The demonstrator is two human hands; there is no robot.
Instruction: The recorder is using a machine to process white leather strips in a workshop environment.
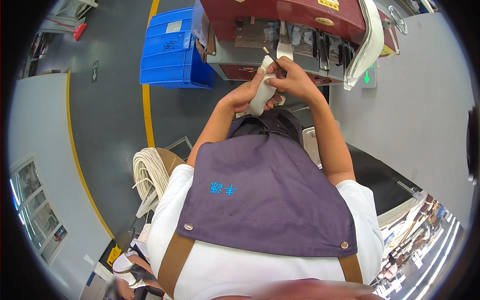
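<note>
A white, curved piece with a notched edge (261,99), like a shoe upper, is held up in front of my apron. My left hand (243,96) is closed on its left side, the thumb along the upper edge. My right hand (296,80) pinches a thin dark stick with a pale tan tip (270,55), which points up and to the left. The fingers of that hand also meet the white piece's upper right edge. Some fingertips are hidden behind the piece, and I cannot tell what kind of tool the stick is.
Just beyond my hands stands a dark red machine (280,17) with metal parts along its front. White notched strips (369,45) hang over its right end, near a handwheel (398,21). A blue bin (165,52) is at its left. Coiled white cord (150,172) lies beside my left arm.
</note>
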